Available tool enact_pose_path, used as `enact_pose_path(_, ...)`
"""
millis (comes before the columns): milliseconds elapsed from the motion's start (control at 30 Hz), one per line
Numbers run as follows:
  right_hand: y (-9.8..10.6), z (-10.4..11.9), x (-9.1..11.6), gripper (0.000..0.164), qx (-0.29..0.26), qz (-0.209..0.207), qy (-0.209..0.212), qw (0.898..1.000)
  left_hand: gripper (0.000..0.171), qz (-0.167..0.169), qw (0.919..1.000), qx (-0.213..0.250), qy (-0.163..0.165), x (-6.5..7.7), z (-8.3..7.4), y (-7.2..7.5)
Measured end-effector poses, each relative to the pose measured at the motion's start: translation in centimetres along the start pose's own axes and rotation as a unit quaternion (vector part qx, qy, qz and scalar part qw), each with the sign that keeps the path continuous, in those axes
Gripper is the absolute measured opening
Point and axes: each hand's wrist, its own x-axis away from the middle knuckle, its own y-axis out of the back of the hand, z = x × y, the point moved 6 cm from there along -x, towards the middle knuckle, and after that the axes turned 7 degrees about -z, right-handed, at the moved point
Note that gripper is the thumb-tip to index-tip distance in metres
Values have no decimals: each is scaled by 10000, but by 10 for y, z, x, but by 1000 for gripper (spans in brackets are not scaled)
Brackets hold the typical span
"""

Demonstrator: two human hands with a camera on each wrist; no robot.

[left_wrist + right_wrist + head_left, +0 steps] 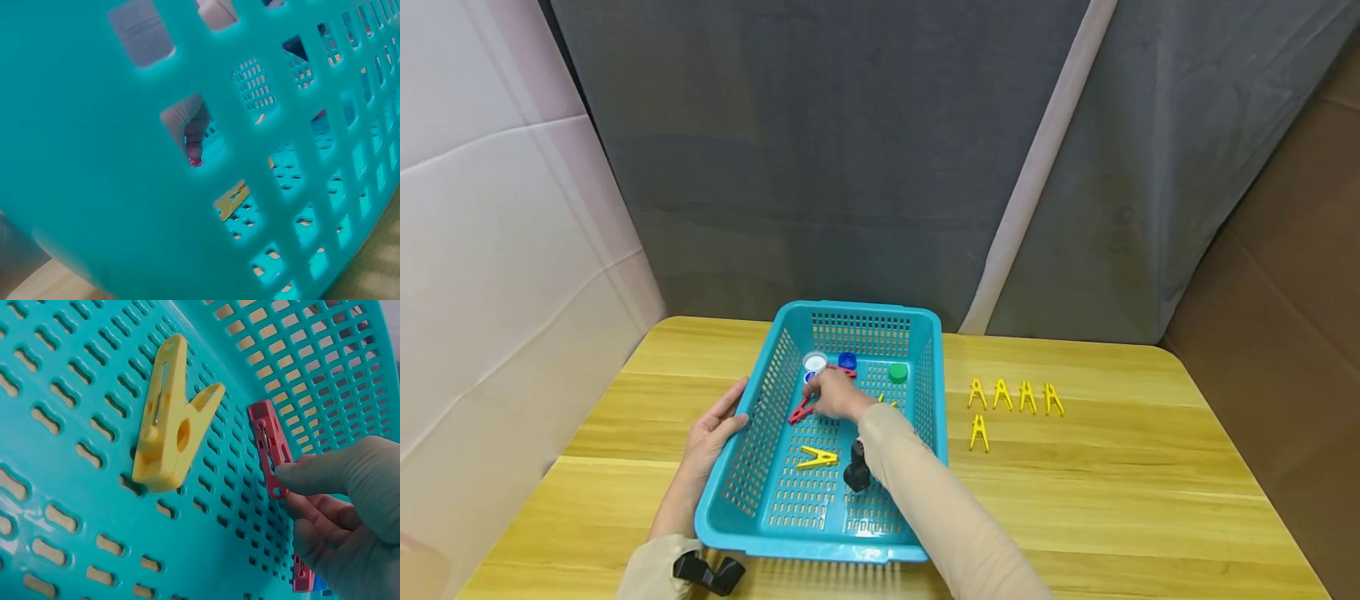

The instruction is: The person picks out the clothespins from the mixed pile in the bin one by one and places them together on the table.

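Observation:
My right hand (838, 394) reaches inside the blue plastic basket (931, 375) and pinches a red clothespin (270, 450) between thumb and fingers, by one end. My left hand (709, 433) holds the basket's left rim from outside, its thumb lapping over the edge. On the basket floor a yellow clothespin (169, 422) lies nearer the front. Another red clothespin (302, 576) sits beyond my right hand, partly hidden by it. Past it are a white cap (815, 362), a blue cap (847, 360) and a green cap (897, 372). Another yellow clothespin (887, 402) is partly covered by the right hand.
Several yellow clothespins (1002, 394) stand in a row on the wooden table (1120, 483), right of the basket. One more yellow clothespin (978, 433) is in front of them. A grey curtain (820, 167) hangs behind the table.

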Motion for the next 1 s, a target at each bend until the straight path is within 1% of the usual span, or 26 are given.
enact_pose_path(167, -1, -1, 1, 28, 14, 83, -35, 10000, 50, 32, 10000, 10, -57, 0, -1, 0)
enact_pose_path(333, -2, -3, 3, 28, 45, 158, -170, 9997, 50, 60, 10000, 49, -31, 0, 0, 0)
enact_pose_path(533, 1, -5, 4, 14, 247, 23, -301, 9992, 49, 58, 9999, 97, -18, 0, 0, 0)
enact_pose_path(600, 2, -7, 4, 12, 315, -4, -378, 9988, 50, 49, 9999, 97, 1, 1, 0, -1)
enact_pose_path(667, 3, -8, 4, 15, 342, -54, -456, 9984, 50, 26, 10000, 66, 29, 1, 0, -1)
enact_pose_path(767, 6, -8, 4, 29, 328, -74, -531, 9980, 50, -14, 10000, 7, 62, 1, 0, -1)
enact_pose_path(833, 11, -7, 4, 35, 250, -167, -594, 9978, 50, -19, 10000, -19, 54, 1, 0, -1)
enact_pose_path(900, 16, -5, 5, 35, 177, -281, -642, 9974, 50, -3, 10000, 0, 19, 1, 0, -1)
enact_pose_path(1000, 27, -2, 6, 26, 49, -536, -707, 9960, 50, 28, 10000, 49, -50, 1, -1, -1)
